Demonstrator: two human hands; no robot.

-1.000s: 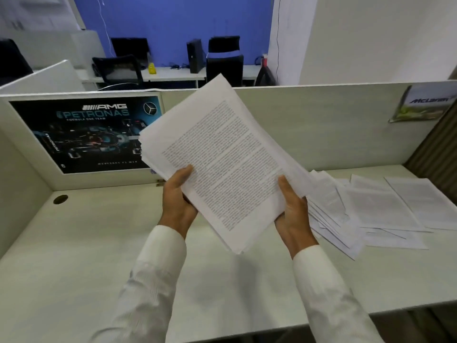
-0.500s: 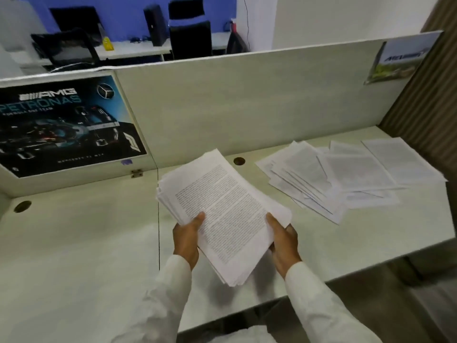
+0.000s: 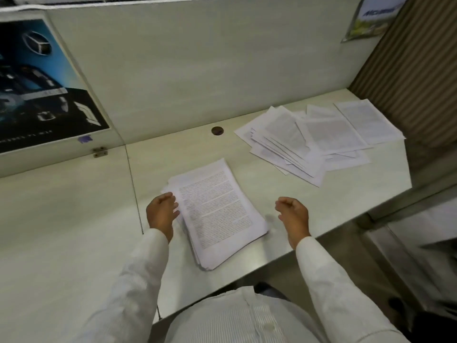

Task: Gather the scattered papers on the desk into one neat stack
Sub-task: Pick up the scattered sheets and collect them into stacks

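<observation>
White paper stack (image 3: 215, 211) lay flat on the desk (image 3: 74, 219) near the front edge, skewed to it, with sheets fanned slightly along its left and lower sides. Head view, the only one: left hand (image 3: 160, 214) sat at the stack's left edge, fingers loosely curled and touching the sheets, pinching nothing. Right hand (image 3: 293, 214) hovered just right of the stack, clear of it, fingers relaxed and half-curled, empty. Loose sheets (image 3: 316, 139) sprawled overlapping at the far right of the desk, well apart from the stack and beyond the cable hole (image 3: 217, 130). My read: the step was parking the gathered bundle so the rest could be fetched. To do it well, I'd keep the left hand steadying that edge so the fanned sheets didn't slide, sweep the right-hand pile together with the free hand instead of picking single sheets, drop it on top, then square both long edges and tap the short end on the desk. Versus half a second before: both hands had gripped the stack by its sides, lifted off the desk; it was now set down, with the right hand released and the left only touching. The loose sheets looked unchanged.
</observation>
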